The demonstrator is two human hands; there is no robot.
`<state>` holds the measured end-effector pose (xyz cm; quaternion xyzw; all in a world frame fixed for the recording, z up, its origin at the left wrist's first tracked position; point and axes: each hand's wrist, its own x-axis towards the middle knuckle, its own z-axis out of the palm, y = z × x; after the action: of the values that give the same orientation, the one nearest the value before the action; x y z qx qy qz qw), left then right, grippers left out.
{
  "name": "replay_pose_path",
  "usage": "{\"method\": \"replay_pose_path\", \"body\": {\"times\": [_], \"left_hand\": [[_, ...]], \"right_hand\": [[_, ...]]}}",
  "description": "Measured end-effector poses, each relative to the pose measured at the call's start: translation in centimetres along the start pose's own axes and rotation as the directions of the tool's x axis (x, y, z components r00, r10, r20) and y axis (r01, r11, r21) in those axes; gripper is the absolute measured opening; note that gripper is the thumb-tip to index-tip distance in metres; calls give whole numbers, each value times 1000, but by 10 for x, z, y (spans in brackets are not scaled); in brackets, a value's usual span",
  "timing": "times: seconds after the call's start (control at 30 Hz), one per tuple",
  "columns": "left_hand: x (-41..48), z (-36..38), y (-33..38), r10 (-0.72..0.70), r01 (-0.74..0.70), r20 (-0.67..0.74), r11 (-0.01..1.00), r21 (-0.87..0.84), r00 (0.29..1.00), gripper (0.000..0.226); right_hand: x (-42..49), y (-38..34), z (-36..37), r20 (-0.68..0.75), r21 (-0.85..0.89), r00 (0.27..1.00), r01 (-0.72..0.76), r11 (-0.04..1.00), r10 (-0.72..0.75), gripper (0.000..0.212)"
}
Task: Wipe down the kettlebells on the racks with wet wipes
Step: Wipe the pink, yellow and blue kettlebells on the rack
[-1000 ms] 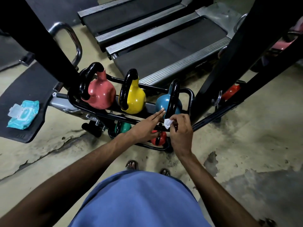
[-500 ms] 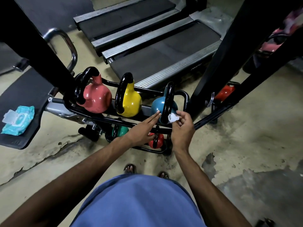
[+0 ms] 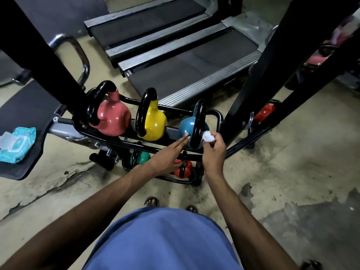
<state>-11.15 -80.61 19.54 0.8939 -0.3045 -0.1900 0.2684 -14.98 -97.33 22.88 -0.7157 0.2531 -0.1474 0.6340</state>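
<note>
While right hand [image 3: 213,151] pinched balled wipe [image 3: 208,137] at right side of handle [image 3: 199,123] of blue kettlebell [image 3: 185,127], left hand [image 3: 167,156], fingers straight, touched bell's left; handle ran near-far.

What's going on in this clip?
A person stands over a low rack of kettlebells, wiping. Their right hand pinches a balled white wipe against the black handle of the blue kettlebell, while the left hand touches its body with straight fingers. The pink kettlebell and the yellow kettlebell sit beside it on the top tier. A teal pack of wipes lies on a black pad to the left.
</note>
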Motion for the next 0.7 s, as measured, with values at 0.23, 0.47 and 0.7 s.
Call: {"method": "replay_pose_path", "body": {"times": [0.23,0.47,0.7], "left_hand": [[-1,2,-2,-4,4,8,1000,-15,1000,99],[2,3,-7,10,-10,10,1000,-4,1000,94],[2,2,-5,-47,48,32,999,-10,998,97]], "right_hand": [[-29,16,0,-15,-45,1000,8,999,-9,13],[-33,8,5,153,-386,840,535,751,-520,19],[25,-27,8,518,-594,461,800,84,-721,5]]}}
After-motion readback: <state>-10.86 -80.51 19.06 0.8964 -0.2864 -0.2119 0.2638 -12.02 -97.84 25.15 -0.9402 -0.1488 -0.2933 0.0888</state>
